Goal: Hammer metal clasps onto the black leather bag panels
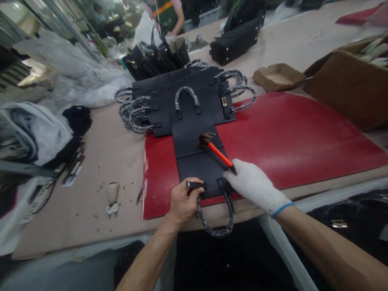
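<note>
My bare left hand (184, 198) grips a dark metal punch (195, 185) that lies nearly level, its tip over the black leather panel (194, 163) close to the near handle's end. In my white-gloved right hand (253, 182) is a hammer (220, 153) with an orange shaft, its dark claw head above the middle of the panel. A plastic-wrapped bag handle (216, 232) hangs off the panel's near end, over the table edge. Another wrapped handle (186, 97) is fixed at the far end. Under the panel lies a red mat (303, 141).
Beyond the panel are stacked black bag pieces (163, 97) with wrapped handles. A wooden-handled tool (113, 196) stands at left among small dark bits. Behind are black bags (160, 60), plastic sheeting (75, 68) and a person (169, 16). Cardboard boxes (348, 85) are at right.
</note>
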Action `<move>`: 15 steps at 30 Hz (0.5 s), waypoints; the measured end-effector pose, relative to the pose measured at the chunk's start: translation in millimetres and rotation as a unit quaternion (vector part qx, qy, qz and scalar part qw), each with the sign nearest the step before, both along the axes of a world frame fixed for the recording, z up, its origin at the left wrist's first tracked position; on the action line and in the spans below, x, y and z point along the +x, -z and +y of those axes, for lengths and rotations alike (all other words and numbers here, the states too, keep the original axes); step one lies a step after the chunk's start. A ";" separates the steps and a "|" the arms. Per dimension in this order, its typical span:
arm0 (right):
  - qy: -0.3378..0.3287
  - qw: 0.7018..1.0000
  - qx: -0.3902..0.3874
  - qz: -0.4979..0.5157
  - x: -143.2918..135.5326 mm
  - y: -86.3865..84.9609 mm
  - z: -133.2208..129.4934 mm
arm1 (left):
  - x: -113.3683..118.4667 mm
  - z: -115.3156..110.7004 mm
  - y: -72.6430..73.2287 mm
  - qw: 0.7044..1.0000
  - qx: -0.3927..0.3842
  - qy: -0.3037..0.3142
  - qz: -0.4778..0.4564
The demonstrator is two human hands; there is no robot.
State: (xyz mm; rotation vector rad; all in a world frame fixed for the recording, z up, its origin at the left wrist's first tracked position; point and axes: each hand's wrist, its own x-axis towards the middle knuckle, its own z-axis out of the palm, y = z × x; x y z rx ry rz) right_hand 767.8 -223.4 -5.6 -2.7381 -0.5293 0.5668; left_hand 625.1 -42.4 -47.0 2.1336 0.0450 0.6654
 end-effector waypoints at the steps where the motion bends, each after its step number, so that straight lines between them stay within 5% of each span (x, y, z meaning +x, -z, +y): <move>1: 0.000 1.000 -0.003 -0.001 0.0 -0.1 0.3 | 0.0 0.6 0.7 1.000 0.005 0.006 -0.008; 4: 0.001 1.000 -0.012 -0.004 0.3 -0.1 1.2 | 0.0 1.8 2.5 0.997 0.042 0.051 -0.050; 9: 0.004 0.999 -0.031 0.009 0.7 -0.9 2.6 | -1.8 2.3 2.2 1.000 -0.003 -0.014 -0.015; 15: 0.007 0.998 -0.054 0.024 1.1 -3.1 4.2 | -2.9 0.3 4.1 0.996 0.058 0.033 -0.065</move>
